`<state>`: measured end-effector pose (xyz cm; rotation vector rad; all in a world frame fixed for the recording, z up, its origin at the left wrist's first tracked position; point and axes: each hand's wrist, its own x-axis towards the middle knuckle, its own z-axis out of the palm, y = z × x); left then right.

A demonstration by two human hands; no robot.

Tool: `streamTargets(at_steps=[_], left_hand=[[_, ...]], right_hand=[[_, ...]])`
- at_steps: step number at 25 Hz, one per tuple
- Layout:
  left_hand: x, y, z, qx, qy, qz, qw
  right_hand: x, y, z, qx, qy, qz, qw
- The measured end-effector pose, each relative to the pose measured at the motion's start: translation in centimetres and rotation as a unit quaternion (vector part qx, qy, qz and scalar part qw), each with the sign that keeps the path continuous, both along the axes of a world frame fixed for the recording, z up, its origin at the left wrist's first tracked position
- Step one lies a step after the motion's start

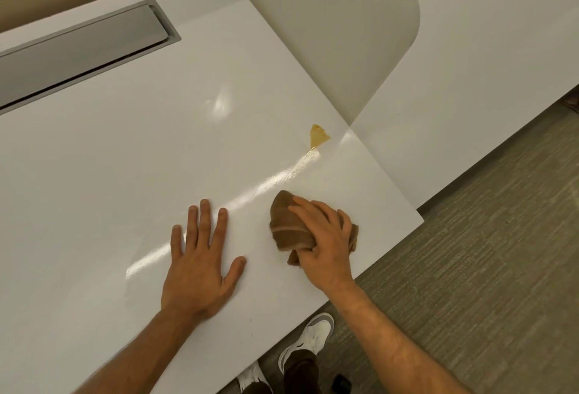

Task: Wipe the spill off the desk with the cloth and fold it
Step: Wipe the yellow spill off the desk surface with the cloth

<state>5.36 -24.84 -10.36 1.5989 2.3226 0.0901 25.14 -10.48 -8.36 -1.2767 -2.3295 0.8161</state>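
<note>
Our right hand [326,241] has its fingers curled over the bunched brown cloth [289,230], pressing it to the white desk [109,158] near the front edge. The yellowish spill [318,136] lies farther away and slightly right of that grip, apart from the cloth, so we judge the right hand nearer. Our left hand [200,262] rests flat, fingers spread, to the left.

The bench [94,174] is white, smooth and shiny. Under the right fingers [305,205], the brown cloth [286,224] looks soft and fuzzy.
</note>
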Motion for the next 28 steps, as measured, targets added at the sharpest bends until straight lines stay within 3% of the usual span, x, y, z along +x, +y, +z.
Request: streamTargets(at_steps=[2,4,6,8,9,11,15,19,25,28], left_hand=[[0.0,-0.1,0.1,-0.003,-0.003,0.004,1.000],[0.0,0.0,0.2,-0.010,-0.005,0.004,1.000],[0.1,0.0,0.4,-0.014,-0.009,0.003,1.000],[0.1,0.0,0.5,-0.014,-0.011,0.006,1.000],[0.1,0.0,0.5,-0.014,-0.013,0.007,1.000],[0.1,0.0,0.4,-0.016,-0.014,0.011,1.000],[0.0,0.2,0.4,-0.018,-0.013,0.006,1.000],[-0.1,0.1,0.1,-0.016,-0.004,0.005,1.000],[-0.4,-0.2,-0.6,0.010,-0.018,0.005,1.000],[-0.3,-0.2,-0.8,0.014,-0.003,0.004,1.000]], right_hand=[[-0.7,0.3,1.2,-0.122,0.134,-0.137,0.974],[-1.8,1.9,2.3,-0.155,0.246,-0.230,0.929],[-2.7,3.9,2.4,-0.102,0.170,-0.226,0.954],[-3.3,5.3,1.3,-0.045,-0.049,-0.160,0.985],[-3.4,5.6,0.4,0.002,-0.143,-0.120,0.982],[-3.7,5.5,-0.9,0.095,-0.231,-0.071,0.966],[-6.8,6.7,-0.9,0.091,-0.209,-0.075,0.971],[-8.9,6.5,-0.8,0.095,-0.179,0.015,0.979],[-6.1,1.5,-1.7,0.132,-0.144,0.122,0.973],[-3.4,-2.6,-2.0,0.130,-0.127,0.119,0.976]])
